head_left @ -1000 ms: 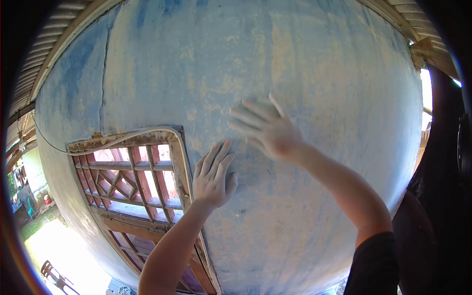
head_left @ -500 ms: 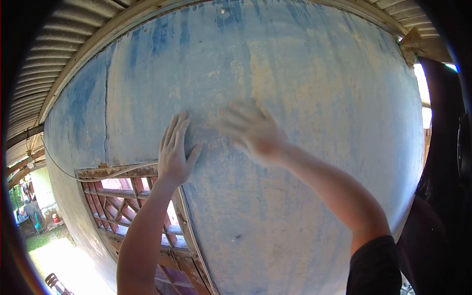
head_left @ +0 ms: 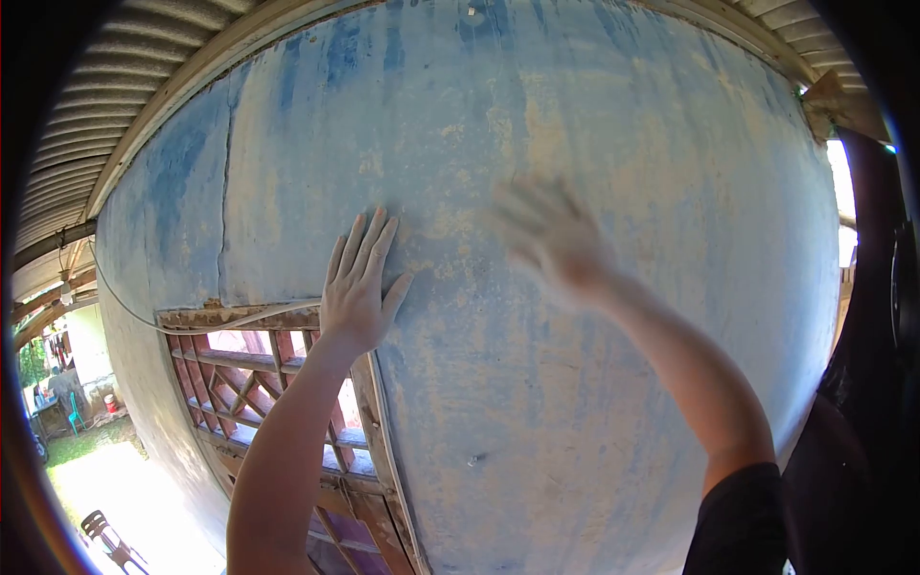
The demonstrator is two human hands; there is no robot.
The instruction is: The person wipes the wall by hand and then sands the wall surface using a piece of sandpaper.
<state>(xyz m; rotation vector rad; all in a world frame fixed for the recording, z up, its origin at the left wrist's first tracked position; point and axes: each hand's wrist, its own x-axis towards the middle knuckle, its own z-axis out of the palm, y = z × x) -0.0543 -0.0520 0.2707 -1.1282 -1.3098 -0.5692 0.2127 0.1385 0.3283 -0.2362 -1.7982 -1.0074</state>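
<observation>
Both hands are raised in front of a weathered blue wall (head_left: 613, 402) with faded, streaky paint. My left hand (head_left: 359, 283) lies against the wall just above the upper right corner of the wooden window frame (head_left: 240, 312), fingers stretched upward and thumb apart. To its right, my right hand (head_left: 556, 235) is spread with its palm toward the wall and is smeared by motion; whether it touches the surface cannot be made out. Neither hand holds anything.
A pale cable (head_left: 278, 309) runs along the window top. Corrugated roofing (head_left: 144, 72) hangs overhead at the left. Dark sheeting (head_left: 853, 383) stands at the right edge. A brown chair (head_left: 110, 539) and a teal chair (head_left: 75, 412) are outside at left.
The view has shifted, so the wall and window sit further right. My right hand has moved right, away from my left hand, whose fingers are now a little more spread.
</observation>
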